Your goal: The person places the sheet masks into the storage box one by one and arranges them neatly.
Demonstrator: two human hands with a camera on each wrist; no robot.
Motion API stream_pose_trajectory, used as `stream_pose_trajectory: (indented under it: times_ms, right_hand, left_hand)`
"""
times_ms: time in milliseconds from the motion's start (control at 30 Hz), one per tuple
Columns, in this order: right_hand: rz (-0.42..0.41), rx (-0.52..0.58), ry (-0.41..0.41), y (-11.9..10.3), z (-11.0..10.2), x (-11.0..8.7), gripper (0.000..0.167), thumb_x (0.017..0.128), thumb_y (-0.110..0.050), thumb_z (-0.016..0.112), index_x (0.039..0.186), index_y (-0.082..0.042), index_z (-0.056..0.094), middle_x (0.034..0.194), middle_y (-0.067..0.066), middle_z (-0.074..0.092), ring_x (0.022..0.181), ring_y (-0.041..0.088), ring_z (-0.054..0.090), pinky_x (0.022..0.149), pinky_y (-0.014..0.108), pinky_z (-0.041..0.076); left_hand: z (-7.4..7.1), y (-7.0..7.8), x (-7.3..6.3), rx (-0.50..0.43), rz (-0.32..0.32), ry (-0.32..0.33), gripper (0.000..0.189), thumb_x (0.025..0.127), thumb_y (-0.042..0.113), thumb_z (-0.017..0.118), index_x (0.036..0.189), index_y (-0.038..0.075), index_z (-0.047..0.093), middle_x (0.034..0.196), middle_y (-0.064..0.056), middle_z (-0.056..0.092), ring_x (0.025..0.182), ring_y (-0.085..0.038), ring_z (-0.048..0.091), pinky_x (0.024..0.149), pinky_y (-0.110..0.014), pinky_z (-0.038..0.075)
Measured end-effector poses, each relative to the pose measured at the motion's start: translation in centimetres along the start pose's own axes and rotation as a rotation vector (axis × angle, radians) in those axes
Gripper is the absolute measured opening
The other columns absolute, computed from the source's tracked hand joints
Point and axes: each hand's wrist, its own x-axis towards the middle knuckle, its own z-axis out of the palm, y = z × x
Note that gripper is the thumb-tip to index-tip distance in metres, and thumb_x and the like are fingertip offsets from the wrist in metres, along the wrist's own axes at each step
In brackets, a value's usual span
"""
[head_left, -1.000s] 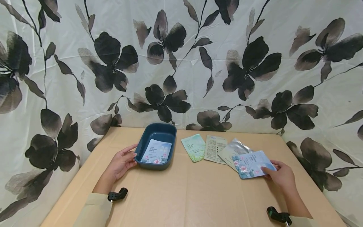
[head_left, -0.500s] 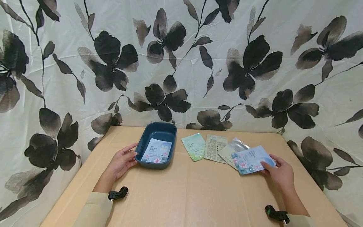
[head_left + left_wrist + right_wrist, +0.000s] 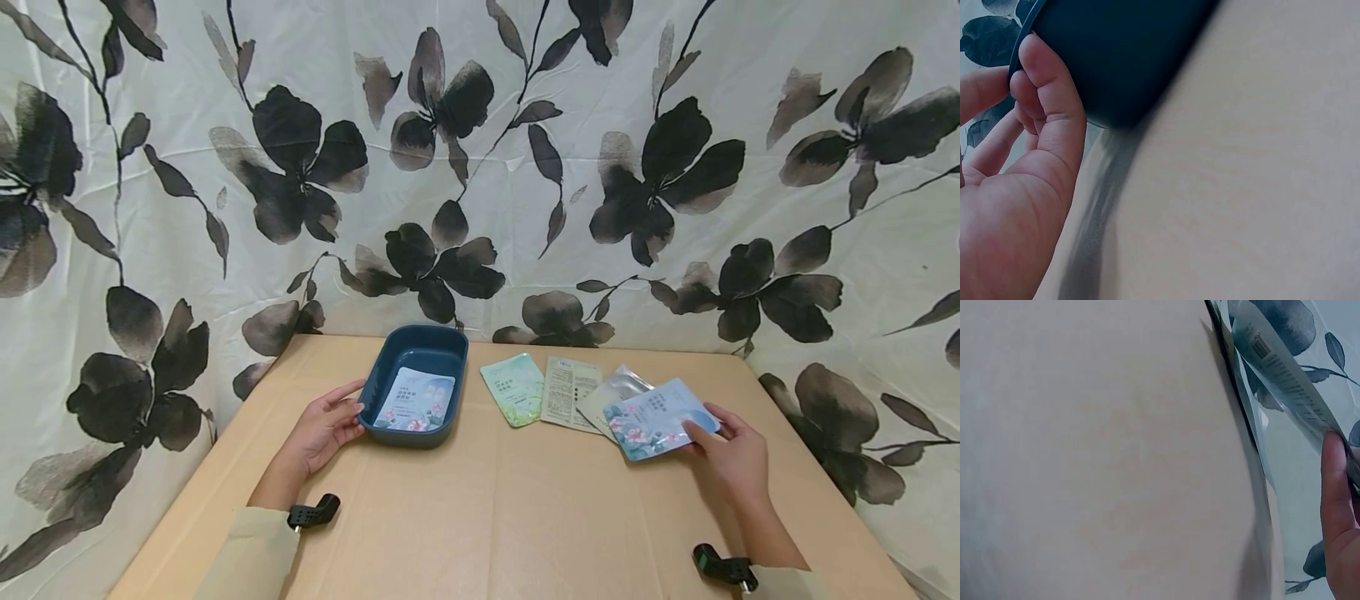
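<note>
On the left, my left hand point(image 3: 326, 429) holds the rim of a dark blue plastic tub point(image 3: 452, 408), its curled fingers point(image 3: 1041, 59) against the outer edge in the left wrist view. Inside the tub lies a light blue sheet mask packet with a floral print point(image 3: 415, 400). My right hand point(image 3: 735, 454) pinches a matching blue sheet mask packet point(image 3: 656, 419) by its right end, thumb on top. In the right wrist view that packet point(image 3: 1285, 378) is tilted up, showing its printed back. It overlaps in the head view a silver-and-cream packet point(image 3: 621, 387).
Between tub and right hand, a green packet point(image 3: 516, 390) and a beige text-covered packet point(image 3: 568, 392) lie on the tan tabletop point(image 3: 480, 517). A floral cloth point(image 3: 525, 208) hangs along the table's back edge and sides.
The right hand has shifted slightly left, carrying the blue packet, which has turned and moved up and left over the silver-and-cream one. The left hand and tub stay put.
</note>
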Motion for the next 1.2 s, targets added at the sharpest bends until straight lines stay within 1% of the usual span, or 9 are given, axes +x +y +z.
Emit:
stream_pose_trajectory:
  times_ms: [167, 300, 400, 533, 633, 800, 967, 1200]
  right_hand:
    - [0.009, 0.041, -0.023, -0.1, 0.5, -0.1, 0.064, 0.093, -0.023, 0.076, 0.149, -0.006, 0.052, 0.119, 0.001, 0.069, 0.075, 0.000, 0.072, 0.069, 0.023, 0.060]
    - [0.009, 0.075, -0.043, -0.3, 1.0, -0.1, 0.066, 0.091, -0.024, 0.078, 0.149, -0.006, 0.052, 0.112, -0.007, 0.070, 0.076, 0.000, 0.072, 0.070, 0.023, 0.061]
    - [-0.006, 0.107, -0.061, -0.4, 1.5, -0.2, 0.066, 0.090, -0.023, 0.079, 0.149, -0.005, 0.052, 0.103, -0.015, 0.070, 0.076, 0.001, 0.072, 0.069, 0.024, 0.061]
    - [-0.026, 0.122, -0.094, -0.5, 2.1, -0.3, 0.066, 0.091, -0.023, 0.078, 0.148, -0.004, 0.052, 0.095, -0.022, 0.070, 0.076, 0.004, 0.073, 0.069, 0.024, 0.061]
    - [-0.031, 0.146, -0.121, -0.6, 2.6, -0.4, 0.065, 0.091, -0.023, 0.078, 0.148, -0.003, 0.052, 0.093, -0.022, 0.071, 0.076, 0.006, 0.073, 0.070, 0.026, 0.062]
    - [-0.031, 0.199, -0.160, -1.0, 3.5, -0.8, 0.066, 0.091, -0.021, 0.078, 0.149, -0.003, 0.051, 0.095, -0.021, 0.072, 0.077, 0.007, 0.074, 0.071, 0.027, 0.062]
    - [-0.026, 0.219, -0.186, -1.4, 4.4, -1.1, 0.065, 0.091, -0.020, 0.078, 0.149, -0.004, 0.052, 0.096, -0.020, 0.073, 0.078, 0.007, 0.074, 0.072, 0.026, 0.062]
    - [-0.050, 0.241, -0.227, -2.0, 5.7, -1.4, 0.063, 0.092, -0.019, 0.077, 0.147, -0.001, 0.052, 0.094, -0.015, 0.075, 0.074, 0.008, 0.073, 0.068, 0.026, 0.062]
  left_hand:
    - [0.0, 0.0, 0.0, 0.007, -0.004, -0.002, 0.065, 0.102, 0.006, 0.061, 0.160, 0.006, 0.032, 0.095, 0.002, 0.062, 0.071, -0.011, 0.060, 0.072, -0.025, 0.059]
    - [0.1, -0.1, 0.0, 0.010, -0.005, 0.006, 0.065, 0.101, 0.007, 0.062, 0.159, 0.007, 0.034, 0.096, 0.002, 0.061, 0.071, -0.011, 0.059, 0.072, -0.025, 0.058]
    - [0.1, -0.1, 0.0, 0.016, -0.008, 0.010, 0.065, 0.101, 0.008, 0.063, 0.159, 0.007, 0.034, 0.096, 0.001, 0.061, 0.072, -0.011, 0.059, 0.073, -0.025, 0.058]
    - [0.1, -0.1, 0.0, 0.017, -0.012, 0.013, 0.065, 0.101, 0.008, 0.063, 0.159, 0.007, 0.034, 0.097, 0.001, 0.061, 0.072, -0.011, 0.059, 0.073, -0.025, 0.058]
    - [0.1, -0.1, 0.0, 0.013, -0.013, 0.017, 0.064, 0.101, 0.007, 0.062, 0.159, 0.007, 0.035, 0.096, 0.002, 0.061, 0.072, -0.012, 0.059, 0.073, -0.025, 0.058]
    - [0.1, -0.1, 0.0, 0.008, -0.013, 0.017, 0.063, 0.101, 0.007, 0.062, 0.159, 0.007, 0.035, 0.097, 0.002, 0.061, 0.073, -0.012, 0.058, 0.073, -0.025, 0.058]
    - [0.0, -0.1, 0.0, 0.005, -0.014, 0.016, 0.064, 0.101, 0.008, 0.062, 0.159, 0.007, 0.035, 0.095, 0.002, 0.061, 0.072, -0.012, 0.059, 0.073, -0.025, 0.058]
    - [-0.1, -0.1, 0.1, -0.004, -0.013, 0.011, 0.064, 0.101, 0.008, 0.063, 0.159, 0.007, 0.035, 0.094, 0.002, 0.063, 0.072, -0.012, 0.059, 0.073, -0.025, 0.059]
